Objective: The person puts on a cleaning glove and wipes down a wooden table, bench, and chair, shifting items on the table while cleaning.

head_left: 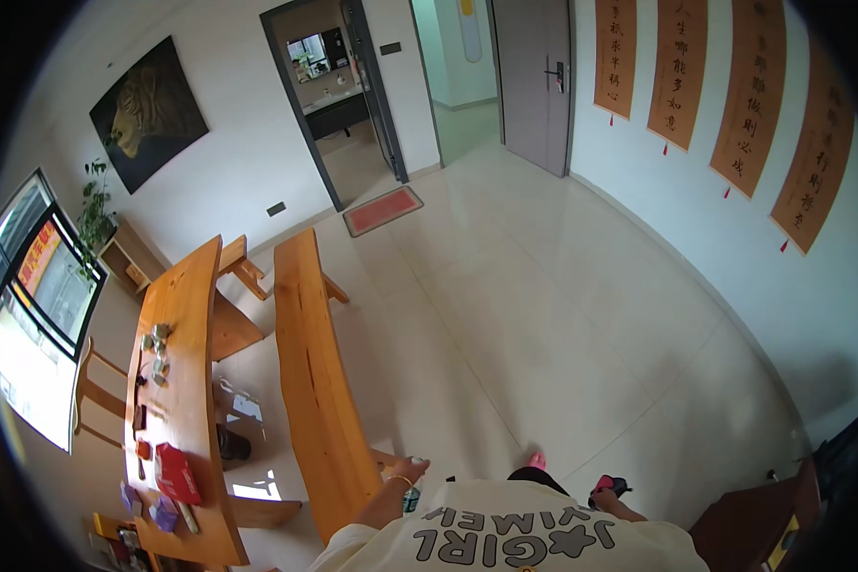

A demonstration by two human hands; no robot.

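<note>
At the bottom of the head view, my left hand (410, 469) is closed round the top of a clear bottle (411, 500), beside the near end of the wooden bench (319, 391). To the right, my right hand (604, 497) is wrapped round a small black and pink object (616, 485) that I cannot make out in detail. Both hands are low, on either side of the printed cream shirt. A pink shoe (538, 460) shows on the tiled floor between them.
A long wooden table (186, 334) at the left bears a red bag (176, 474), cups and purple packets. A red mat (383, 211) lies before a doorway. A grey door (534, 81) stands at the back; brown furniture (753, 515) is at the lower right.
</note>
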